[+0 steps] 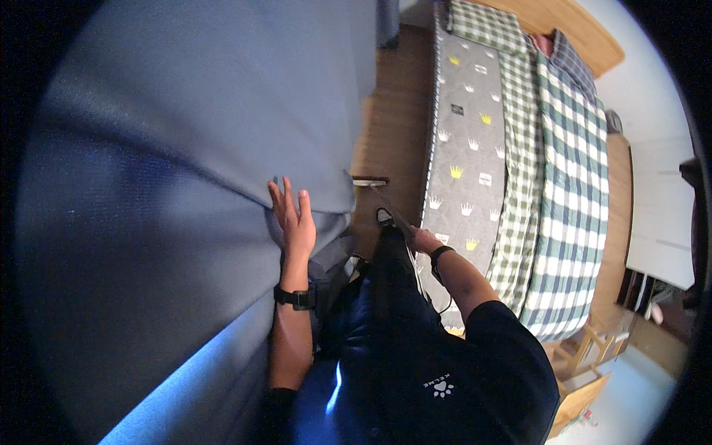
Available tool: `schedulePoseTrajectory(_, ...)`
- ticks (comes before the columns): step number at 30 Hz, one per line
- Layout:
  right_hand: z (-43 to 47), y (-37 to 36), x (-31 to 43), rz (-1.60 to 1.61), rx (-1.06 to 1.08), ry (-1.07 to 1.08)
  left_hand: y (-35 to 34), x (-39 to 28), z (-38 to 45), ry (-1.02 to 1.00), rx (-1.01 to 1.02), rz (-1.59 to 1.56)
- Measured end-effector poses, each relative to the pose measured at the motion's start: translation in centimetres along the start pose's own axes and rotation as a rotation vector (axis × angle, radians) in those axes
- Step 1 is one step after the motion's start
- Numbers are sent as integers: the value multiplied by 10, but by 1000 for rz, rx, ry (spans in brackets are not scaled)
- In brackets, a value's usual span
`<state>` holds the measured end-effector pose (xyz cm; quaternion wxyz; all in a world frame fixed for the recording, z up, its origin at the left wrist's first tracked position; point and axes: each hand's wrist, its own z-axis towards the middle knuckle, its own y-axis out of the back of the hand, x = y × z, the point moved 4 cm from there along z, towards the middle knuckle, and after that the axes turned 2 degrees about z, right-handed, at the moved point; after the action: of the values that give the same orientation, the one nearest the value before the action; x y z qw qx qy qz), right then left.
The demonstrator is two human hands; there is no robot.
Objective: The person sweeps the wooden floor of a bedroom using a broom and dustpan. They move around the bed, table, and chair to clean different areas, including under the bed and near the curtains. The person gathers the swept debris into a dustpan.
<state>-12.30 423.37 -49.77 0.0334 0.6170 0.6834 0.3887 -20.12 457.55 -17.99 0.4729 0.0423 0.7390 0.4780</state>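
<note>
My left hand (293, 219) lies flat against a large blue-grey curtain (233, 100), its fingers apart. The cloth hangs in folds around that hand and fills the left side of the view. My right hand (426, 240) is closed around the thin handle (394, 210) of a floor-cleaning tool, a broom or a flat mop. Its narrow head (370, 182) rests on the wooden floor (395, 122) between curtain and bed, close to the curtain's lower edge. Part of the head may be hidden by the cloth.
Along the right stands a bed with a grey crown-patterned mattress (467, 150), a checked quilt (573, 194) and pillows (483, 22). My shoe (384, 216) is just behind the tool's head. A wooden chair (589, 345) and a white cabinet (662, 222) are beyond the bed.
</note>
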Motion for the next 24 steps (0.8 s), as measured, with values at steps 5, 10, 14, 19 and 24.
schedulePoseTrajectory(5,-31,2,0,67,-74,-19,-21,-12,-5,81,201,-319)
schedulePoseTrajectory(10,21,-20,-48,90,-140,-23,-40,-18,1,0,205,-385)
schedulePoseTrajectory(14,53,-21,-43,4,-76,-80,-26,-2,2,29,160,-407)
schedulePoseTrajectory(19,50,-40,-25,-292,11,101,-10,-3,0,72,72,-343)
schedulePoseTrajectory(24,-8,-51,-39,-92,160,-49,-3,8,8,102,-37,-399)
